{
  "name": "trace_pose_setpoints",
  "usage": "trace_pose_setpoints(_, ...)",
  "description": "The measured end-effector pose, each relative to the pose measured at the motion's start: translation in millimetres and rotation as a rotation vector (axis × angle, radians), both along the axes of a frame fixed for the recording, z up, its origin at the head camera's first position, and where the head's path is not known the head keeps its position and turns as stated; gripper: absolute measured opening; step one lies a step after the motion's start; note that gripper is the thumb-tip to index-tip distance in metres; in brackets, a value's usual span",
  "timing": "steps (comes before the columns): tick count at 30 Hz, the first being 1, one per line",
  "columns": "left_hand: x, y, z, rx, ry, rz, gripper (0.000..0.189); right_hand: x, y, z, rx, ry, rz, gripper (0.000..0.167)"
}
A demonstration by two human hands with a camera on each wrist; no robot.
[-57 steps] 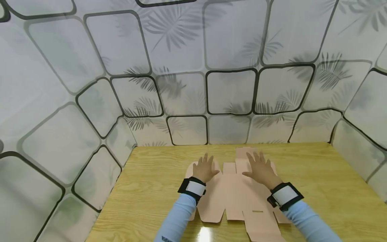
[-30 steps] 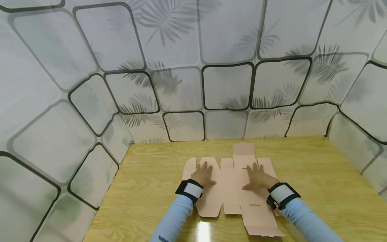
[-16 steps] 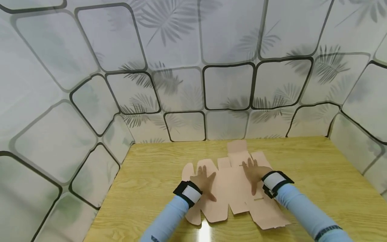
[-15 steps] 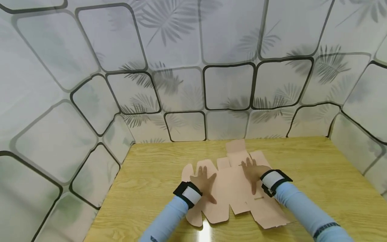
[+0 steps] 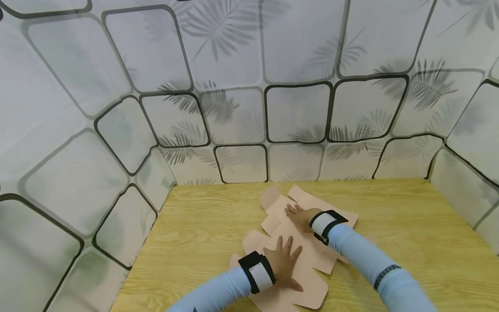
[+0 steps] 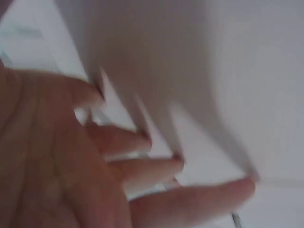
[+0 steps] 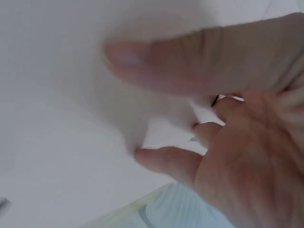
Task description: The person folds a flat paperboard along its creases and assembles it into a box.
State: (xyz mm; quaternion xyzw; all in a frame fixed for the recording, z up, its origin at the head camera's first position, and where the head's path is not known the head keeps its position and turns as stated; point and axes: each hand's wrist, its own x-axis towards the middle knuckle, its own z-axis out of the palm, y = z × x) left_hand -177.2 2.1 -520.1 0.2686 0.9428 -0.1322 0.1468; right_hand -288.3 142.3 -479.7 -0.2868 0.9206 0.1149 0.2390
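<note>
A flat, die-cut cardboard box blank (image 5: 308, 251) in pale pinkish brown lies unfolded on the table, turned at a slant. My left hand (image 5: 282, 264) rests on its nearer panels with the fingers spread. Farther back, my right hand (image 5: 302, 217) presses on the upper panels, fingers extended. In the left wrist view the fingertips of the left hand (image 6: 118, 156) touch the pale board surface. The right wrist view has the thumb and fingertips of the right hand (image 7: 228, 142) against the same board. Both forearms hide parts of the blank.
The wooden table (image 5: 202, 221) runs back to a wall covered with patterned fabric (image 5: 234, 121) of dark outlined shapes and leaves. More of this fabric closes off the left and right sides.
The cardboard blank has rotated counterclockwise under both hands. My left hand has moved nearer and rightward; my right hand has moved leftward. Both remain on the cardboard.
</note>
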Motion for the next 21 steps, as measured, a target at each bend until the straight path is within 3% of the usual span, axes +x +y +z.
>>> trace_pose_setpoints(3, 10.1, 15.6, -6.1, 0.014, -0.022, 0.070, 0.102, -4.2, -9, -1.1, -0.134, -0.068, 0.025, 0.077)
trace_pose_setpoints(7, 21.0, 40.7, 5.0, 0.035, -0.099, 0.206, 0.098, -6.6, -21, -2.7, -0.256, -0.137, 0.106, 0.068)
trace_pose_setpoints(11, 26.2, 61.3, 13.9, 0.025, -0.057, 0.284, 0.096, -5.4, -29, -4.9, -0.299, -0.137, 0.178, 0.066)
trace_pose_setpoints(15, 26.8, 72.3, 16.5, 0.004, 0.006, 0.318, 0.096, -5.5, -32, -9.6, -0.324, -0.125, 0.170, 0.069)
trace_pose_setpoints(21, 27.0, 76.5, 14.8, 0.013, 0.017, 0.335, 0.096, -9.4, -31, -18.7, -0.338, -0.115, 0.175, 0.073)
